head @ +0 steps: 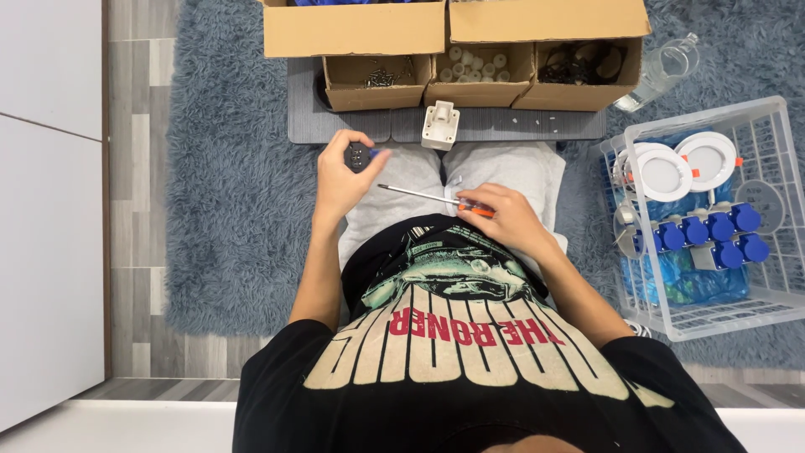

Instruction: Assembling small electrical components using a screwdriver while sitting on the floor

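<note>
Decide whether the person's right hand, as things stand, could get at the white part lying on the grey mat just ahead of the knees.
Probably yes. The white part lies bare on the grey mat, nothing over it. But the right hand is full: it grips a screwdriver, which it would likely need to set down first.

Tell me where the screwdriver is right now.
In the head view, the screwdriver is in the right hand, held across the lap with its tip pointing toward the left hand, just below the white part on the grey mat.
</note>
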